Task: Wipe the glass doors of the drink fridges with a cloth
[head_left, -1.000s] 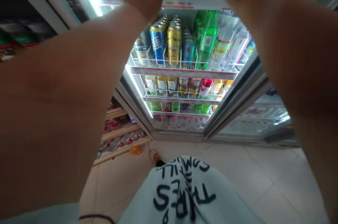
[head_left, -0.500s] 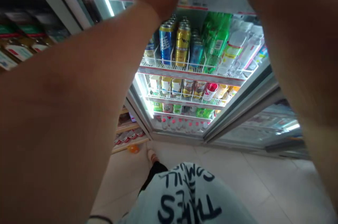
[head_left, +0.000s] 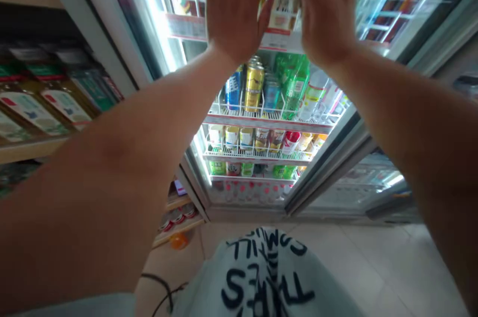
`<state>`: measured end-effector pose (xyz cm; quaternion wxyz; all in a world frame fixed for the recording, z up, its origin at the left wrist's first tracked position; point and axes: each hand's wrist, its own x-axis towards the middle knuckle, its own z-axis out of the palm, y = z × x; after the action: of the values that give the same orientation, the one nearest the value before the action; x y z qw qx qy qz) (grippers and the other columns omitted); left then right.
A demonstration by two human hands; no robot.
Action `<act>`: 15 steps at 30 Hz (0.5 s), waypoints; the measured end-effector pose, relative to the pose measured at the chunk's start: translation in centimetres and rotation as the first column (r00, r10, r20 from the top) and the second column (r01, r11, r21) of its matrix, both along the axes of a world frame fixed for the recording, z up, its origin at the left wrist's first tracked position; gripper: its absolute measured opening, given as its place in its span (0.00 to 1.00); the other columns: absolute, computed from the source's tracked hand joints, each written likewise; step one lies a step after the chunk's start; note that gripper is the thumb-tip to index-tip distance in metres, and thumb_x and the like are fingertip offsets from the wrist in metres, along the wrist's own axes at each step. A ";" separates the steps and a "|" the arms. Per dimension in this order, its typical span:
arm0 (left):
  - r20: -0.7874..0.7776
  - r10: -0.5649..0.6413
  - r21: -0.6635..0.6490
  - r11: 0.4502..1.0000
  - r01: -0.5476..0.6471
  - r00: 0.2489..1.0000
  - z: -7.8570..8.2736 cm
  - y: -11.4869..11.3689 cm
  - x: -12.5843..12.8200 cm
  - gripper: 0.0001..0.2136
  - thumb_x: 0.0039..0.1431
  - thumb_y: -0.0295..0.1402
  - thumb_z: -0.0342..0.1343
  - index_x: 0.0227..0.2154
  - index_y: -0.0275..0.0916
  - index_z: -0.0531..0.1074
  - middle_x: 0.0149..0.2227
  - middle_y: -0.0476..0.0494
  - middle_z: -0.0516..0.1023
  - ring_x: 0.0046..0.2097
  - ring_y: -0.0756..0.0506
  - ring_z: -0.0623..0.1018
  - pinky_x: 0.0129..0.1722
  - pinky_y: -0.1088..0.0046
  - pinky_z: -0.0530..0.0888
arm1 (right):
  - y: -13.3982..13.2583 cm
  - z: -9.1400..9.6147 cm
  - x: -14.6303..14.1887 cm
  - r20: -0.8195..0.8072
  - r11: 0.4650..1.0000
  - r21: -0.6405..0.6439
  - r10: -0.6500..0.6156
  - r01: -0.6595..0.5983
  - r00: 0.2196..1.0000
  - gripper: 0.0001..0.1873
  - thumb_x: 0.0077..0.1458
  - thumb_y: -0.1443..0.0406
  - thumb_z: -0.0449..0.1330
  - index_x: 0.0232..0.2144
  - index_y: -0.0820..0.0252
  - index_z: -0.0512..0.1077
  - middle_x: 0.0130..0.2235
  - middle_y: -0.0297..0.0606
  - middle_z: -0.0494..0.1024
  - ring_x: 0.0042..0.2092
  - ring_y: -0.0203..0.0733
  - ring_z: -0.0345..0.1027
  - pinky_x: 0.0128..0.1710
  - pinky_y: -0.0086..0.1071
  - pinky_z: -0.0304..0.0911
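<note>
My left hand (head_left: 237, 6) is raised at the upper shelf of an open-fronted drinks cooler, fingers spread and stretched upward, its thumb beside a pale carton-like pack (head_left: 283, 6). My right hand (head_left: 328, 8) is on the other side of that pack, stretched upward; its fingertips are cut off by the top edge. Whether either hand touches the pack I cannot tell. On the shelf below stand blue cans (head_left: 233, 89), gold cans (head_left: 254, 87), green bottles (head_left: 298, 83) and clear bottles (head_left: 313, 95).
Lower wire shelves (head_left: 257, 155) hold cups, bottles and cans. Metal door frames (head_left: 328, 158) border the cooler at right. At left, a shelf holds oil-coloured bottles (head_left: 56, 95). An orange object (head_left: 178, 241) lies on the tiled floor (head_left: 347, 257). Dark cables (head_left: 164, 284) hang at lower left.
The view has tilted up, showing more of the upper shelf. Both hands now show more fully, close together on either side of the pale pack.
</note>
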<state>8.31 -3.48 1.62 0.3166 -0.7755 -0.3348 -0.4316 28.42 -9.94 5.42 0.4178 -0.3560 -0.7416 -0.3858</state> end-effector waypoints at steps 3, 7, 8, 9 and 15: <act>0.030 -0.145 0.255 0.958 0.133 0.989 -0.3 0.6 -0.7 0.32 0.77 0.43 0.42 0.72 0.23 0.51 0.73 0.34 0.51 0.73 0.32 0.50 0.72 0.45 0.44 | -0.5 1.1 -1.0 0.285 0.979 0.092 -0.203 0.184 0.937 0.25 0.78 0.60 0.42 0.70 0.55 0.61 0.71 0.38 0.62 0.73 0.49 0.48 0.74 0.46 0.47; 0.017 -0.263 0.287 0.925 0.248 0.965 -0.4 0.6 -2.1 0.29 0.72 0.34 0.46 0.70 0.23 0.55 0.72 0.35 0.55 0.74 0.37 0.50 0.74 0.50 0.46 | 0.0 5.0 -1.8 -0.181 0.907 0.169 -0.356 0.386 0.917 0.26 0.77 0.63 0.42 0.69 0.72 0.61 0.67 0.48 0.68 0.73 0.56 0.47 0.73 0.51 0.47; -0.030 -0.270 0.253 0.929 0.269 0.962 -0.5 0.6 -2.6 0.29 0.70 0.32 0.47 0.71 0.26 0.55 0.73 0.38 0.53 0.74 0.37 0.49 0.74 0.48 0.46 | 0.0 4.9 -2.3 -0.235 0.902 0.175 -0.351 0.395 0.906 0.27 0.76 0.65 0.41 0.69 0.77 0.60 0.68 0.51 0.65 0.73 0.57 0.46 0.73 0.52 0.47; -0.075 -0.273 0.217 0.934 0.283 0.959 -0.6 0.6 -3.2 0.29 0.69 0.31 0.49 0.71 0.30 0.55 0.74 0.41 0.52 0.74 0.36 0.47 0.74 0.46 0.44 | 0.0 4.3 -2.8 -0.218 0.906 0.197 -0.332 0.375 0.918 0.27 0.75 0.67 0.40 0.68 0.79 0.59 0.70 0.54 0.61 0.73 0.55 0.47 0.73 0.50 0.48; -0.164 -0.324 0.063 0.939 0.337 0.932 -1.7 2.1 -7.4 0.34 0.70 0.35 0.54 0.74 0.50 0.47 0.75 0.52 0.41 0.75 0.35 0.39 0.72 0.35 0.35 | 0.0 -0.5 -3.6 0.185 0.985 -0.005 -0.166 0.170 0.969 0.26 0.71 0.59 0.42 0.65 0.48 0.65 0.69 0.32 0.64 0.74 0.37 0.46 0.73 0.45 0.43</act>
<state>0.93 -1.38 -0.11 0.2985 -0.8362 -0.1547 -0.4332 24.83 -9.94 4.95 0.3097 -0.3848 -0.7481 -0.4430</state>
